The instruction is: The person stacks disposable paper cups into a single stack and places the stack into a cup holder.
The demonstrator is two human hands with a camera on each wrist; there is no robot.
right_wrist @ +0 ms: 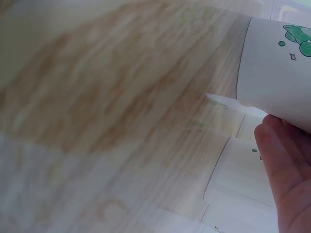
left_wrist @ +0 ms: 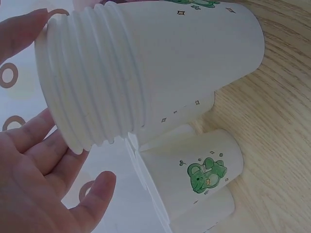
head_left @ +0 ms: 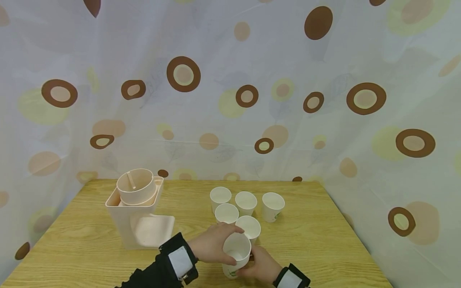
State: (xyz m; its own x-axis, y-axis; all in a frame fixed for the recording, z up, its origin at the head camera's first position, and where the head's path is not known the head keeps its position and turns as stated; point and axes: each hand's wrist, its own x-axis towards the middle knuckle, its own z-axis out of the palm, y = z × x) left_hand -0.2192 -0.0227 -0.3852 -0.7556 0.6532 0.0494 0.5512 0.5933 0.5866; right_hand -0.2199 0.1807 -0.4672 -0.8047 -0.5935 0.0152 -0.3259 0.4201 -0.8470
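Observation:
A stack of nested white paper cups [head_left: 237, 248] is between my two hands near the table's front edge. It shows several rims in the left wrist view and stands roughly upright. My left hand [head_left: 215, 243] holds it around the top rim from the left, thumb on the near side. My right hand [head_left: 262, 265] grips the stack lower down from the right; in the right wrist view its fingers [right_wrist: 274, 160] lie against the cup wall. Just behind, single paper cups [head_left: 227, 213] stand close together, with a green cartoon print [left_wrist: 208, 174] on their sides.
Slightly apart on the right stands another paper cup [head_left: 273, 206]. At the left of the wooden table [head_left: 317, 240] is a cream plastic container [head_left: 126, 224] with a round cup-like part [head_left: 136, 186] in its top and a flat tray [head_left: 158, 230]. A patterned curtain [head_left: 216, 116] hangs behind.

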